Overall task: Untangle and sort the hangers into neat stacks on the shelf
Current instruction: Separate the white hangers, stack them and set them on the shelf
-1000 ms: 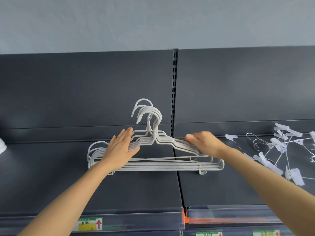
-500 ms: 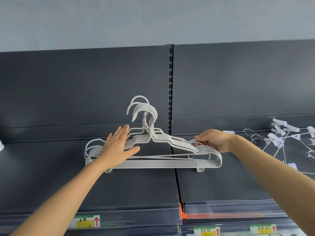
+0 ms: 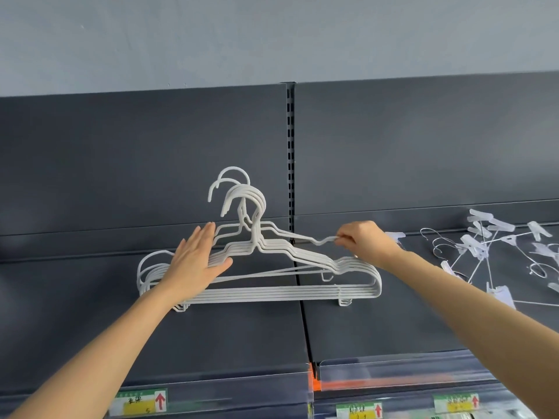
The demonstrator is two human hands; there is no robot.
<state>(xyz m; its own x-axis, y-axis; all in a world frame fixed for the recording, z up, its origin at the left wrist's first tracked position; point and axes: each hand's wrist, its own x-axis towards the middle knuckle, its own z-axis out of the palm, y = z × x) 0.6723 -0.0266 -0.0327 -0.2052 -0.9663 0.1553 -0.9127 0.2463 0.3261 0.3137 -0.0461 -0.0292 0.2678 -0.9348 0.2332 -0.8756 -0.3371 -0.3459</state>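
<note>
Hangers (image 3: 272, 293): plain white. Top hanger (image 3: 302, 238): the same white. Shelf (image 3: 211, 334) and back panel (image 3: 121, 161): matt dark grey, unpatterned. Upright (image 3: 290, 146) between the panels: dark grey with 1 vertical row of small black slots. Wall (image 3: 272, 34): pale blue-grey. Clip hangers (image 3: 481, 246) at the right edge of the shelf: silver wire, translucent white clips. Strip (image 3: 393, 373) along the front edge: clear. Tab (image 3: 316, 384) at the front edge: orange. 3 labels (image 3: 140, 402) below: green over yellow, with a red arrow on white.
</note>
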